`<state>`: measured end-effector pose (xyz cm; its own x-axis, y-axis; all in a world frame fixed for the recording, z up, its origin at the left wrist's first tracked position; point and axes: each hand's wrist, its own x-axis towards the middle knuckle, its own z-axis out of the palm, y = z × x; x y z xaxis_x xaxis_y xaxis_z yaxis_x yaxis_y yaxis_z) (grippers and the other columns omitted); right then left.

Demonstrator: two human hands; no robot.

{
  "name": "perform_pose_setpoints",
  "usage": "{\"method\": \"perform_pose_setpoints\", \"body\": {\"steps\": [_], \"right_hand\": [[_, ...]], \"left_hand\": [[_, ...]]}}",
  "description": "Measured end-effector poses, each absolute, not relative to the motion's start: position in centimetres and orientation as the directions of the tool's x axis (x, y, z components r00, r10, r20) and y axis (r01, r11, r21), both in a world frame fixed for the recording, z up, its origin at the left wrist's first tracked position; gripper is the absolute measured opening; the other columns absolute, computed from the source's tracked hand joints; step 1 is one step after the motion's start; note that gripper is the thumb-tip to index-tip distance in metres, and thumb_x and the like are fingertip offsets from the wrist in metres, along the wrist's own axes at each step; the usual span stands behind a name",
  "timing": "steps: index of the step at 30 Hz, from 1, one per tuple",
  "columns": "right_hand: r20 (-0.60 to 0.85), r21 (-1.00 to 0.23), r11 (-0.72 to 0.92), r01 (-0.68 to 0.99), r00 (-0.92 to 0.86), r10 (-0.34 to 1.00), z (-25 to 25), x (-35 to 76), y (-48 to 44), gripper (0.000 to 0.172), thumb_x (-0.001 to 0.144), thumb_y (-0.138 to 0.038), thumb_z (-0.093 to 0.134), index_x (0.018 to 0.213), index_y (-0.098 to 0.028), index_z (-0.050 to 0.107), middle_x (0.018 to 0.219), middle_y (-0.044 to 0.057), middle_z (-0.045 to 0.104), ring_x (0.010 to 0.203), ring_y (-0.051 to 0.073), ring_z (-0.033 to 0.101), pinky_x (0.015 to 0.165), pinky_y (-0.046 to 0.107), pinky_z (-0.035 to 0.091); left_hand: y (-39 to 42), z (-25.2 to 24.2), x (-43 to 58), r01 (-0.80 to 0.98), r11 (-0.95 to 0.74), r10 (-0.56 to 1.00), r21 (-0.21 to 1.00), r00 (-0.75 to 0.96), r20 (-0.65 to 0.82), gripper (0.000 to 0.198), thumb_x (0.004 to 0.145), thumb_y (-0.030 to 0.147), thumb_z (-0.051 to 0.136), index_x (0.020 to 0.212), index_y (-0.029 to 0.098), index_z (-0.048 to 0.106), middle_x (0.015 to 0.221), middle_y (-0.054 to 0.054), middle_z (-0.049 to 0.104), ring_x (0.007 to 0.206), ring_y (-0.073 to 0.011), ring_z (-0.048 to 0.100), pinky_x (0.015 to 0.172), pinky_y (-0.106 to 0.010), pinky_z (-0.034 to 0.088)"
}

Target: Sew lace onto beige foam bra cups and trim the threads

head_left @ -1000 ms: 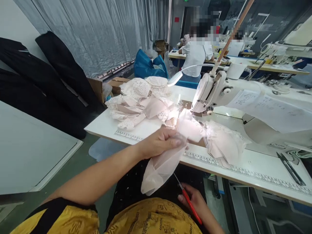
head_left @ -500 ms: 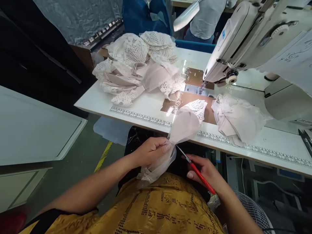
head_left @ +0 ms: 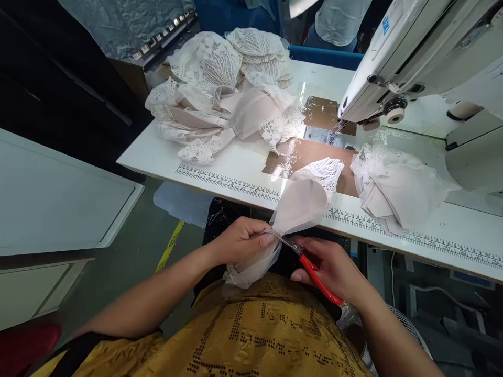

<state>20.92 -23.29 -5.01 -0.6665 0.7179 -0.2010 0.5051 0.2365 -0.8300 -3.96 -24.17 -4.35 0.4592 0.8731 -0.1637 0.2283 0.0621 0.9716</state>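
My left hand [head_left: 247, 241] pinches a pale pink, sheer fabric piece with lace [head_left: 301, 204], shaped like a bra cup, at its narrow middle. Its upper part rests over the table's front edge, while the lower part hangs in front of my body. In my right hand [head_left: 330, 267] are small scissors with red handles [head_left: 320, 280]. Their blades reach the fabric at the narrow middle, close to my left fingertips. Whether the blade tips are apart is hard to make out. Both hands are just off the table's front edge.
A sewing machine [head_left: 393, 68] stands at the table's right, its needle over a metal plate. A heap of lace pieces [head_left: 220, 104] lies on the left of the white table [head_left: 145, 152]. A smaller stack of pieces [head_left: 401, 188] sits at right. Behind the table stands another person [head_left: 341, 21].
The scissors have moved up and left, so their blades now lie further onto the fabric at its narrow middle. My right hand has come closer to my left. The view has shifted slightly.
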Motion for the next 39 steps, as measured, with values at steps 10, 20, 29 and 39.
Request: {"method": "perform_pose_setpoints", "body": {"steps": [10, 20, 29, 39], "right_hand": [[-0.160, -0.839, 0.279, 0.467, -0.703, 0.693, -5.0, 20.4, -23.0, 0.043, 0.082, -0.047, 0.067, 0.115, -0.018, 0.064, 0.087, 0.004, 0.070, 0.072, 0.016, 0.062, 0.066, 0.024, 0.046], [-0.046, -0.803, 0.394, 0.448, -0.705, 0.708, -6.6, 20.5, -23.2, 0.031, 0.087, -0.042, 0.063, 0.106, -0.018, 0.065, 0.075, 0.003, 0.068, 0.059, 0.013, 0.057, 0.057, 0.022, 0.041], [-0.119, -0.836, 0.287, 0.468, -0.664, 0.738, -7.1, 21.3, -23.4, 0.037, 0.084, -0.041, 0.066, 0.114, -0.020, 0.063, 0.086, 0.002, 0.069, 0.070, 0.015, 0.059, 0.064, 0.023, 0.045], [-0.146, -0.858, 0.247, 0.450, -0.674, 0.724, -8.2, 23.0, -24.5, 0.037, 0.083, -0.041, 0.066, 0.114, -0.020, 0.063, 0.091, 0.005, 0.069, 0.077, 0.018, 0.062, 0.068, 0.025, 0.047]], "left_hand": [[-24.2, -4.5, -4.1, 0.157, 0.023, 0.870, 0.987, 0.484, -0.097, 0.032, 0.092, 0.030, 0.051, 0.064, 0.012, 0.051, 0.059, 0.005, 0.035, 0.055, -0.0067, 0.030, 0.051, -0.020, 0.026], [-24.5, -4.8, -4.2, 0.118, 0.056, 0.868, 0.991, 0.485, -0.107, 0.037, 0.093, 0.033, 0.051, 0.062, 0.014, 0.046, 0.059, 0.005, 0.034, 0.055, -0.0069, 0.032, 0.050, -0.020, 0.026], [-24.8, -4.5, -4.3, 0.119, 0.058, 0.893, 0.991, 0.439, -0.105, 0.029, 0.092, 0.036, 0.054, 0.085, 0.010, 0.067, 0.071, -0.003, 0.060, 0.063, -0.0113, 0.053, 0.058, -0.021, 0.043], [-25.2, -4.2, -5.8, 0.289, -0.373, 0.863, 0.882, 0.457, 0.215, 0.021, 0.095, 0.021, 0.050, 0.102, 0.015, 0.068, 0.085, -0.007, 0.065, 0.077, -0.0131, 0.060, 0.068, -0.021, 0.047]]}}
